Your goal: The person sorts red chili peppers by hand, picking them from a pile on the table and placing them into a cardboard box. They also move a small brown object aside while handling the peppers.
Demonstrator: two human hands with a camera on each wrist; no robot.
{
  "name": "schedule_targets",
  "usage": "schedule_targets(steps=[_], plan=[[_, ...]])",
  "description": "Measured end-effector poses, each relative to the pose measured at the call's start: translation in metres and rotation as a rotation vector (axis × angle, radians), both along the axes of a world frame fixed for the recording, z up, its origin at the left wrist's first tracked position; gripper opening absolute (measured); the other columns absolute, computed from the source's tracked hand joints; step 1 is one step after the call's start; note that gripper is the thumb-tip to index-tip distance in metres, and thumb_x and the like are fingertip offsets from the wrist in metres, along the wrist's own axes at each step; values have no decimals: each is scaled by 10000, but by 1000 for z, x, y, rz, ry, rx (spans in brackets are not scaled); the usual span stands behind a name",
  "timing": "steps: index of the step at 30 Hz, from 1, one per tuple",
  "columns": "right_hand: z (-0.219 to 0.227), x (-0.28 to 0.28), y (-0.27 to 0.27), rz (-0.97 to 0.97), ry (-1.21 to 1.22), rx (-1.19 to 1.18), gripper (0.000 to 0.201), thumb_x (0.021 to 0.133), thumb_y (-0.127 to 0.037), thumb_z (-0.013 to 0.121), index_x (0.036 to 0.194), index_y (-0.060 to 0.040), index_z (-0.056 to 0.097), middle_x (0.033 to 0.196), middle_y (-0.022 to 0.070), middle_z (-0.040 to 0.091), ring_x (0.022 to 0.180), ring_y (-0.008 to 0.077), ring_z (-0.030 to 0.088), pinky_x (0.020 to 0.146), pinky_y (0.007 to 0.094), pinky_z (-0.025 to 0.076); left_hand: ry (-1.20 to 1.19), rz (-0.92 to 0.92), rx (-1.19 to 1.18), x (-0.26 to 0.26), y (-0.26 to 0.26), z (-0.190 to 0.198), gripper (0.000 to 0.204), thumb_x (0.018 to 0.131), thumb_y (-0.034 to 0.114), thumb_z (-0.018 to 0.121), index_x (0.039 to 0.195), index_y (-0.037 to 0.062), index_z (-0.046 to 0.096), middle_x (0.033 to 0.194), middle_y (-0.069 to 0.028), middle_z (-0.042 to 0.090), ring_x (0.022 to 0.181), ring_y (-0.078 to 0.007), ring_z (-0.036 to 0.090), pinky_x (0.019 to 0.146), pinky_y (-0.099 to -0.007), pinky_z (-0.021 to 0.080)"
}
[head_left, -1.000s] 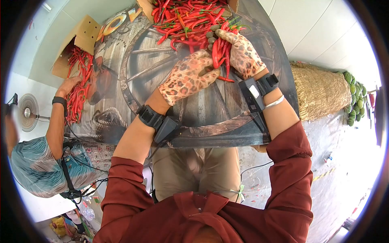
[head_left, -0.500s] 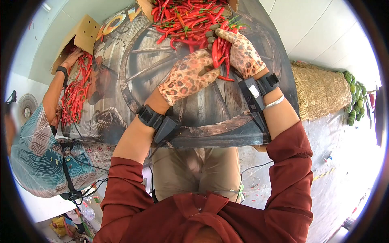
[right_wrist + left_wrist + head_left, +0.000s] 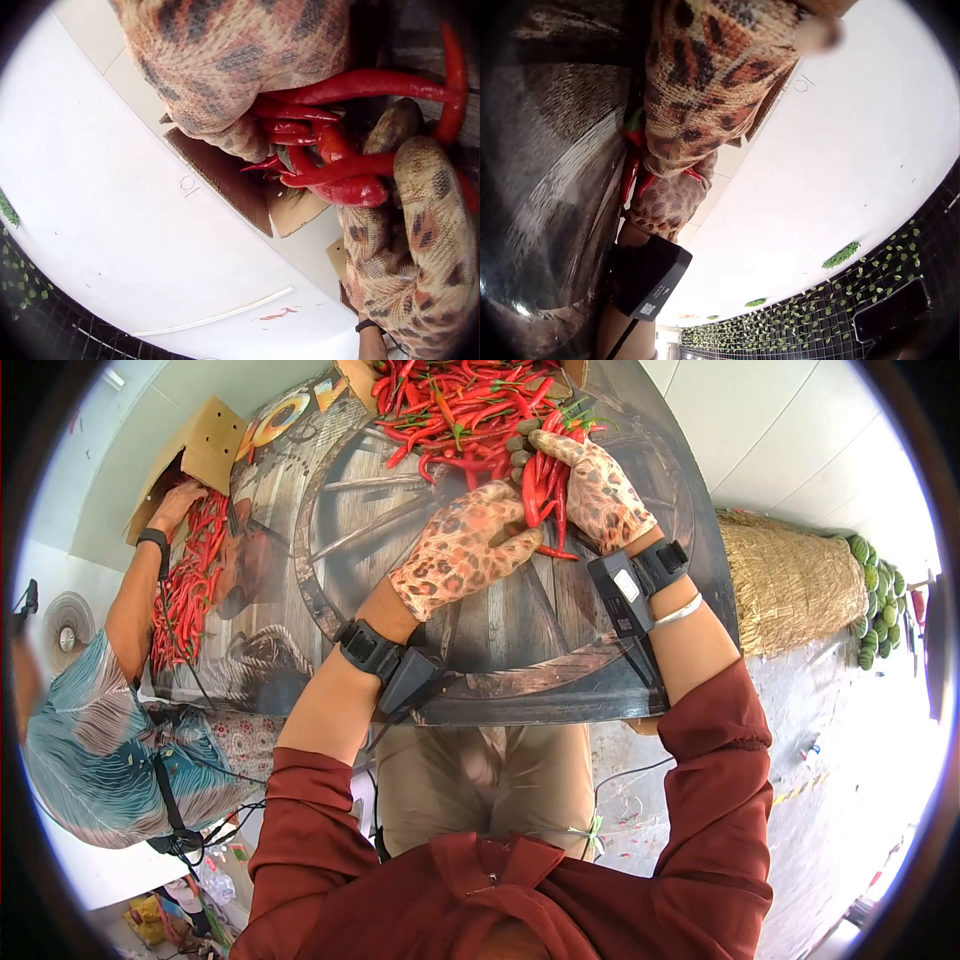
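Red handheld chilies (image 3: 531, 500) sit well inside the near table edge (image 3: 540, 709).

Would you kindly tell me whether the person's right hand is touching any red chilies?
Touching: the right wrist view shows the gloved right hand holding several red chilies, with some emerging directly from under its fingers.

On the table (image 3: 350, 560), a heap of peppers (image 3: 475, 420) lies beyond the left hand (image 3: 465, 550), with the right hand (image 3: 605, 495) at its right edge; left, a box (image 3: 217, 445) lies behind a second heap (image 3: 195, 590).
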State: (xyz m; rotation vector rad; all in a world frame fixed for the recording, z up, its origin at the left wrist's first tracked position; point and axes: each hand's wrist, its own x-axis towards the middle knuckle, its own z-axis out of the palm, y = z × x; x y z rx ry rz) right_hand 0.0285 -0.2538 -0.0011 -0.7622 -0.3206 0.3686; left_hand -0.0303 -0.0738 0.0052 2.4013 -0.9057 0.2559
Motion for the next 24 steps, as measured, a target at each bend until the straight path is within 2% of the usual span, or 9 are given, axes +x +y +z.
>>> schedule_targets(steps=[9,15,21,24], plan=[[1,-2,0,-9,3,-2,241,909,-117,557,1116,7,559,979,120,622,855,204,614,784,334,530,-23,-20,-55,-2,-4,3,251,834,279,617,967,68,642,968,-150,609,983,-313,569,854,-398,470],[5,-5,-3,-7,-13,-61,247,913,-126,553,1116,14,560,977,123,628,857,204,619,778,329,535,-83,-15,-38,-1,-3,0,260,832,278,618,987,70,635,950,-137,619,997,-306,567,861,-398,469],[6,-5,-2,-17,-14,-90,237,914,-130,552,1103,12,560,968,117,623,852,192,611,779,328,536,0,15,-24,-4,-6,5,259,831,272,620,998,74,635,976,-123,629,1013,-304,565,871,-389,469],[2,-2,-1,-13,-14,-70,226,914,-129,551,1093,8,561,953,109,616,854,187,603,781,327,537,-34,7,-27,-4,-6,5,260,831,271,620,1002,76,635,982,-120,630,1015,-301,565,876,-386,467]])
